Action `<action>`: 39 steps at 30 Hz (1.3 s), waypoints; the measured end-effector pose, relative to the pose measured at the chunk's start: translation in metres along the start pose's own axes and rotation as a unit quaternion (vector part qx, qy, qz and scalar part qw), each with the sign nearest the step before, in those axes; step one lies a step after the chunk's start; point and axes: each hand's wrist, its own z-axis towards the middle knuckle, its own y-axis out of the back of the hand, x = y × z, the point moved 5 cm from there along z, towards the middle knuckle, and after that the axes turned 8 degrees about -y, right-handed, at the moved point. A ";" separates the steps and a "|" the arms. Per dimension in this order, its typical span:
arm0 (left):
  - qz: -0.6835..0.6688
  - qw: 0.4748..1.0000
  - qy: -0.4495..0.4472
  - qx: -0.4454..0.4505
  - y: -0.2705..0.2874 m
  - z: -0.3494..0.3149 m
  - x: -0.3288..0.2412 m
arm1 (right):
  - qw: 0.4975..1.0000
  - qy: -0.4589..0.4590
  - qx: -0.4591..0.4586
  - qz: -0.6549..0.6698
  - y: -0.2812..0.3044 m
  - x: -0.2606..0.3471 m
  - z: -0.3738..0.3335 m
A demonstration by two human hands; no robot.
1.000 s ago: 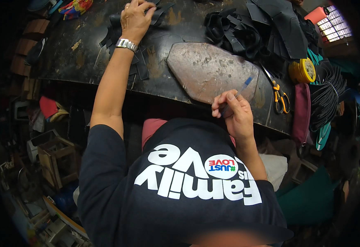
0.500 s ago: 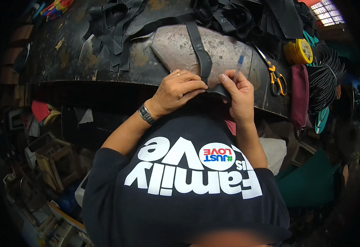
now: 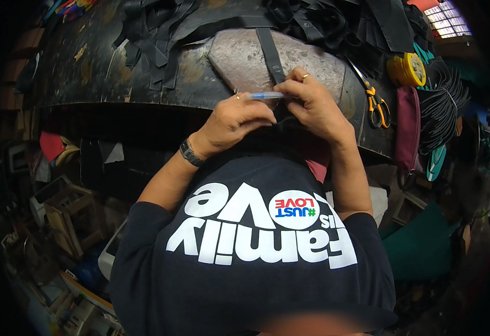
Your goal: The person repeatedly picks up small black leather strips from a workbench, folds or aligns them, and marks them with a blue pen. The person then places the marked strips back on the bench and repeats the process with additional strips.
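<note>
A long black strap lies across a worn grey metal plate on the dark workbench, its near end coming to my hands. My left hand and my right hand are pressed together at the bench's front edge, both pinching the strap's near end. A thin blue pen lies crosswise between the fingers of both hands. A watch sits on my left wrist.
Black strap offcuts are heaped at the back of the bench. Orange-handled scissors, a yellow tape roll, a maroon pouch and a coil of black cord lie at the right. Clutter and a wooden crate sit below left.
My left hand came back from the strap pile at the far left, bringing a strap across the plate. Both hands now meet at the front edge, with the pen turned crosswise.
</note>
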 end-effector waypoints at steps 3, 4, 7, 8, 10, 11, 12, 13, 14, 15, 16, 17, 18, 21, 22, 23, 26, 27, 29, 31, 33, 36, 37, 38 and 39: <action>-0.265 0.954 0.084 -0.113 0.008 -0.005 0.012 | 0.996 0.018 -0.037 0.075 0.003 0.002 -0.001; -0.372 0.909 0.097 -0.161 0.009 -0.006 0.016 | 0.994 0.023 -0.053 0.094 0.005 0.003 -0.002; -0.623 0.710 0.200 -0.259 -0.006 -0.007 0.028 | 0.959 -0.009 -0.051 0.279 0.000 0.005 -0.007; -0.671 0.650 0.224 -0.278 -0.011 -0.006 0.029 | 0.915 -0.064 -0.046 0.395 -0.002 0.000 -0.010; -0.603 0.706 0.325 -0.179 -0.026 -0.008 0.025 | 0.785 -0.163 -0.015 0.597 -0.009 -0.007 -0.015; -0.609 0.716 0.327 -0.100 -0.034 -0.008 0.016 | 0.756 -0.157 -0.051 0.634 -0.010 -0.008 -0.016; -0.573 0.728 0.376 -0.031 -0.042 -0.013 0.012 | 0.748 -0.161 -0.055 0.641 -0.009 -0.008 -0.017; -0.576 0.714 0.398 -0.003 -0.051 -0.016 0.006 | 0.741 -0.165 -0.059 0.648 -0.009 -0.008 -0.019; -0.600 0.706 0.377 0.000 -0.056 -0.015 0.001 | 0.734 -0.171 -0.069 0.654 -0.008 -0.009 -0.020; -0.583 0.715 0.385 -0.035 -0.057 -0.016 0.003 | 0.745 -0.178 -0.075 0.638 -0.008 -0.008 -0.023; -0.580 0.723 0.368 -0.064 -0.058 -0.014 0.003 | 0.756 -0.186 -0.088 0.621 -0.007 -0.008 -0.026; -0.579 0.718 0.376 -0.090 -0.059 -0.015 0.005 | 0.766 -0.188 -0.091 0.608 -0.007 -0.006 -0.029; -0.587 0.714 0.363 -0.114 -0.059 -0.013 0.007 | 0.785 -0.184 -0.097 0.584 -0.005 -0.005 -0.031; -0.591 0.713 0.335 -0.177 -0.057 -0.010 0.011 | 0.825 -0.152 -0.079 0.538 0.002 0.003 -0.036; -0.581 0.712 0.342 -0.195 -0.057 -0.010 0.013 | 0.849 -0.137 -0.062 0.506 0.003 0.006 -0.037; -0.586 0.722 0.311 -0.194 -0.055 -0.007 0.011 | 0.869 -0.117 -0.048 0.479 0.004 0.010 -0.038; -0.573 0.745 0.278 -0.197 -0.050 -0.003 0.010 | 0.925 -0.068 -0.073 0.366 0.008 0.019 -0.042; -0.564 0.752 0.275 -0.203 -0.049 -0.002 0.011 | 0.948 -0.040 -0.105 0.299 0.012 0.022 -0.043; -0.558 0.762 0.254 -0.209 -0.046 0.002 0.011 | 0.965 -0.006 -0.154 0.213 0.015 0.028 -0.046; -0.563 0.768 0.220 -0.212 -0.044 0.005 0.010 | 0.966 0.001 -0.182 0.186 0.016 0.029 -0.049; -0.553 0.780 0.199 -0.214 -0.045 0.007 0.010 | 0.965 -0.019 -0.187 0.181 0.015 0.027 -0.052; -0.535 0.804 0.177 -0.189 -0.046 0.008 0.008 | 0.966 -0.040 -0.177 0.183 0.012 0.022 -0.055; -0.527 0.813 0.172 -0.177 -0.046 0.008 0.007 | 0.965 -0.042 -0.176 0.189 0.010 0.021 -0.057; -0.528 0.809 0.186 -0.179 -0.046 0.006 0.008 | 0.962 -0.054 -0.175 0.201 0.009 0.019 -0.058; -0.528 0.805 0.199 -0.183 -0.046 0.004 0.009 | 0.957 -0.064 -0.179 0.217 0.007 0.017 -0.060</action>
